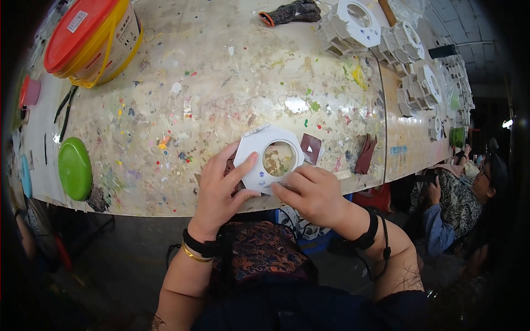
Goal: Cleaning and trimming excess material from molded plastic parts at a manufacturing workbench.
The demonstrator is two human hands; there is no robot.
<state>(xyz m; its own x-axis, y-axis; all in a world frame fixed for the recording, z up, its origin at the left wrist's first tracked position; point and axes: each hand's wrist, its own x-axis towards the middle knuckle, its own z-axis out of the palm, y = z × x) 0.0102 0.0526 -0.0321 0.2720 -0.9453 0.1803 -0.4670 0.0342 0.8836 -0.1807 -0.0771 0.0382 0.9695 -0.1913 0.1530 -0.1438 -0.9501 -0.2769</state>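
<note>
A white octagonal piece point(251, 165) with a round hole through it is held over the table's near edge. My left hand point(218, 185) grips it from the left, thumb and forefinger lying on its face. Small blue marks show below the hole. My right hand point(312, 190) is closed, its fingertips bunched against the piece at the lower right of the hole. Whatever those fingertips pinch, if anything, is hidden. Just right of the piece lies a dark brown sheet like sandpaper point(311, 148). Another folded brown piece point(366, 154) lies farther right.
A paint-spotted table point(210, 94) bears a yellow bucket with a red lid point(80, 33), a green round lid point(75, 169) and a dark glove point(292, 12). Several white octagonal structures point(345, 27) stand at the far right. Another person point(461, 204) sits at the right.
</note>
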